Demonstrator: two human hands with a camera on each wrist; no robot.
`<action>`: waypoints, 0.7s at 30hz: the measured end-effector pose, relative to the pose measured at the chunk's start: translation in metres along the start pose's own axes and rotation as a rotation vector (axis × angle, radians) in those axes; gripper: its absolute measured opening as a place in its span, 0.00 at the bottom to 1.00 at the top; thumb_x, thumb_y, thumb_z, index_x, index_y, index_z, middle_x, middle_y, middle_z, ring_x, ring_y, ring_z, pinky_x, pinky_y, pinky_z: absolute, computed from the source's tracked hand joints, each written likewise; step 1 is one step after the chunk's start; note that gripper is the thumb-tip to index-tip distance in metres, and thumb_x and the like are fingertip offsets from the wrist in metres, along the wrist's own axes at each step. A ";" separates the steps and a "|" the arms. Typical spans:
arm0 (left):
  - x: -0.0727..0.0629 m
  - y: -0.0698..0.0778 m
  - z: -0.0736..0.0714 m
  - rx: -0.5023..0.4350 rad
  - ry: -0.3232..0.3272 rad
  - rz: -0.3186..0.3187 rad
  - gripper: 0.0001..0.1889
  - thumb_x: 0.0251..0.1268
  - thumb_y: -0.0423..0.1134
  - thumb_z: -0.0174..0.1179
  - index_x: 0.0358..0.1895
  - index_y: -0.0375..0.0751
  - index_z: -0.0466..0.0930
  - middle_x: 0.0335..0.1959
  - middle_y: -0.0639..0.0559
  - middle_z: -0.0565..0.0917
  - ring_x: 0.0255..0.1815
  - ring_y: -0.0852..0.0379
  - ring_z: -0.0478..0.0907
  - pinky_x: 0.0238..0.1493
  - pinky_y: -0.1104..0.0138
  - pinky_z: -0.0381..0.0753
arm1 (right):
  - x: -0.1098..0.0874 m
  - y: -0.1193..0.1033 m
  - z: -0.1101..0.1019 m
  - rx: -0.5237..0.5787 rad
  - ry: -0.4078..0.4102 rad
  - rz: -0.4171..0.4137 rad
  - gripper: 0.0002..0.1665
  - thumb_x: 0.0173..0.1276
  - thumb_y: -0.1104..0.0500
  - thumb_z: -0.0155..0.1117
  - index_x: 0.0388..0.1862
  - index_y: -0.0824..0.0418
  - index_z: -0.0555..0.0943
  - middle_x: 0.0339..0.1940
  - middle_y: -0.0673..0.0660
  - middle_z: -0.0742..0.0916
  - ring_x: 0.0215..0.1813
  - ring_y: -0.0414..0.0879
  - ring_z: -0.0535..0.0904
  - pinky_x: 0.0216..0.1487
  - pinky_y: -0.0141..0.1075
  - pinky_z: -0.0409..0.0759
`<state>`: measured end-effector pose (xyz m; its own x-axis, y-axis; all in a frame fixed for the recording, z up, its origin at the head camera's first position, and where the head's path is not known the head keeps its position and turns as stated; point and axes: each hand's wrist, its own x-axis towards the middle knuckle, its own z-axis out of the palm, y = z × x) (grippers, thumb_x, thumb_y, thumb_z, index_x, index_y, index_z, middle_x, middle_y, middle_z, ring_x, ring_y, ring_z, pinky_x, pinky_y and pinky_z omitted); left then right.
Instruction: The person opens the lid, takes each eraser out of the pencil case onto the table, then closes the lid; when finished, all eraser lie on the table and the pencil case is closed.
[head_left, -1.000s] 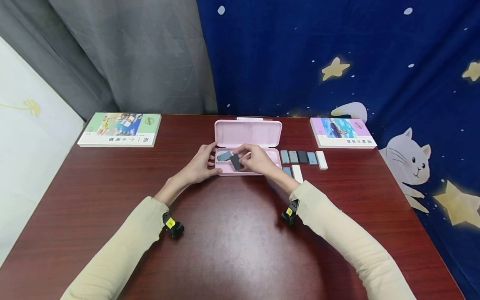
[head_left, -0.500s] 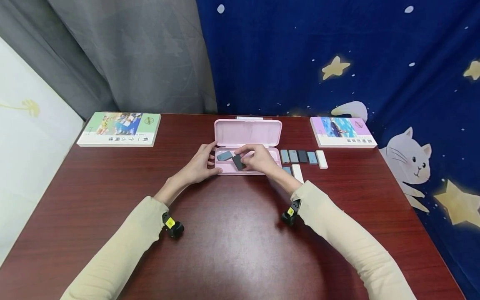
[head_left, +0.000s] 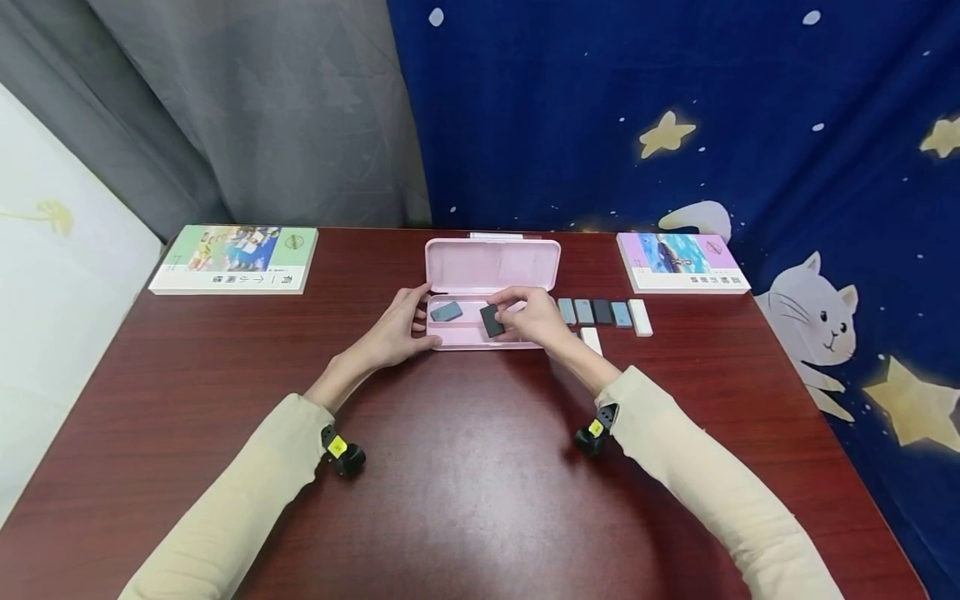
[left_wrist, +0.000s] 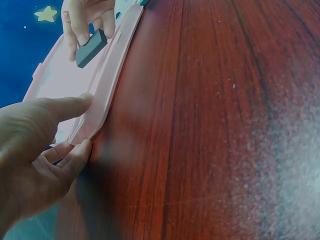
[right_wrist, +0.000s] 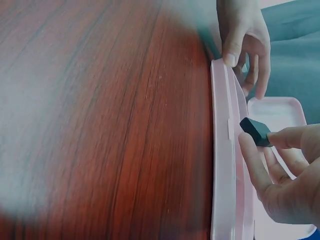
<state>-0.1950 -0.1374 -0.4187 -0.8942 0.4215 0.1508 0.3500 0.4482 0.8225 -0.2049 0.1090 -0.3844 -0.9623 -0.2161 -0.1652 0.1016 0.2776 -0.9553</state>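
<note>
A pink pencil case (head_left: 459,336) lies with its lid raised at the back of the table. My left hand (head_left: 393,329) grips its left end, the thumb on the near rim and fingers around the corner. Over the case, my right hand (head_left: 534,320) pinches a small black block like an eraser (head_left: 492,321) between thumb and fingers. The right wrist view shows the same black eraser (right_wrist: 256,132) held above the case. One blue-grey eraser (head_left: 447,312) lies at the left of the back compartment. My right hand hides part of the case's right side.
Right of the case stands a row of blue-grey, black and white erasers (head_left: 602,312). A white eraser (head_left: 591,340) lies nearer, partly behind my right wrist. A green-covered book (head_left: 234,260) is at the back left, a purple-covered book (head_left: 681,263) at the back right.
My right hand has shifted right with the black eraser, away from the blue-grey one in the case. My left hand stays on the case's left end.
</note>
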 end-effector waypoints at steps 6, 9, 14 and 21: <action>-0.001 0.001 -0.001 -0.001 -0.003 -0.017 0.47 0.51 0.25 0.70 0.72 0.26 0.50 0.60 0.30 0.62 0.52 0.41 0.71 0.52 0.57 0.79 | -0.004 0.003 -0.012 0.040 -0.023 0.001 0.16 0.64 0.75 0.59 0.51 0.74 0.80 0.44 0.66 0.81 0.29 0.46 0.81 0.38 0.48 0.84; -0.001 0.001 -0.001 0.003 -0.002 -0.013 0.47 0.51 0.25 0.70 0.72 0.26 0.50 0.60 0.31 0.62 0.52 0.42 0.71 0.52 0.57 0.79 | -0.007 0.003 -0.019 0.036 -0.022 -0.004 0.16 0.64 0.75 0.59 0.51 0.74 0.80 0.45 0.67 0.81 0.28 0.46 0.82 0.38 0.48 0.84; 0.000 0.001 -0.001 0.004 -0.007 -0.007 0.47 0.51 0.25 0.70 0.73 0.27 0.50 0.59 0.31 0.62 0.53 0.42 0.71 0.52 0.57 0.79 | -0.012 0.007 -0.031 0.031 -0.020 0.001 0.16 0.65 0.74 0.59 0.52 0.75 0.79 0.48 0.67 0.81 0.30 0.47 0.83 0.38 0.47 0.84; 0.000 0.001 -0.001 0.009 -0.014 -0.010 0.46 0.52 0.25 0.69 0.72 0.25 0.50 0.59 0.30 0.62 0.53 0.41 0.70 0.53 0.56 0.79 | -0.021 0.012 -0.048 0.025 0.005 0.030 0.17 0.66 0.72 0.60 0.54 0.72 0.80 0.48 0.67 0.81 0.30 0.49 0.84 0.38 0.47 0.84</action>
<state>-0.1948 -0.1376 -0.4176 -0.8937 0.4277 0.1353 0.3438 0.4595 0.8189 -0.1952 0.1615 -0.3806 -0.9601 -0.2030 -0.1925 0.1365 0.2609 -0.9557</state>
